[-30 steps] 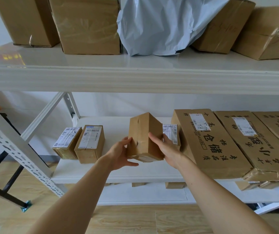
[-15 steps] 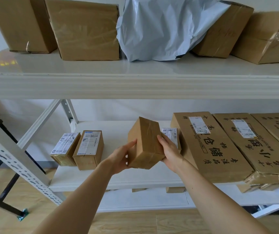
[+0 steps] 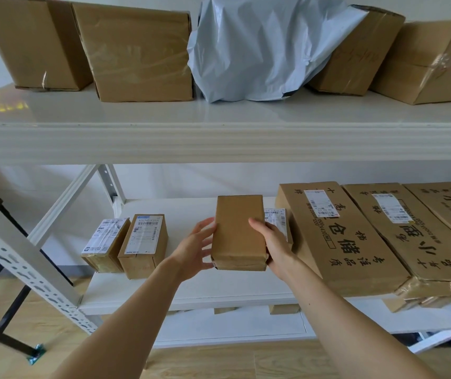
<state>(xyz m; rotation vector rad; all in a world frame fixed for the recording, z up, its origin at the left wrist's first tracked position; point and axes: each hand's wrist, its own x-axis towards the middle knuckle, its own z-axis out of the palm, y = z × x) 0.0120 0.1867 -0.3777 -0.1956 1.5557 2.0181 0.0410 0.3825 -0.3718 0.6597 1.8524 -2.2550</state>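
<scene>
The small cardboard box (image 3: pixel 238 233) has been turned since the earlier frame: then it was tilted with a corner towards the camera, now it sits square, with one plain broad face showing and its long side running up and down. Both hands are on it. The right hand (image 3: pixel 273 244) grips the right side, with the thumb laid over the front face and the fingers hidden behind. The left hand (image 3: pixel 195 247) lies against the left side with its fingers spread and fairly straight and its thumb at the lower left corner. The box is held over the middle of the lower shelf (image 3: pixel 191 285), a little back from its front edge; whether its bottom touches the board cannot be told. Just behind the right hand stands a labelled parcel (image 3: pixel 276 217), mostly hidden. Towards the shelf's left edge two small labelled boxes (image 3: pixel 105 242) (image 3: pixel 143 244) stand side by side, touching. Along the right half lie three long flat cartons with printed characters (image 3: pixel 339 242) (image 3: pixel 410 236) (image 3: pixel 448 206), the nearest one just beside the right hand. On the upper shelf (image 3: pixel 218 140) a grey poly mailer (image 3: pixel 259 47) sits in the middle with taped brown cartons (image 3: pixel 139 53) (image 3: pixel 355 50) on either side.
</scene>
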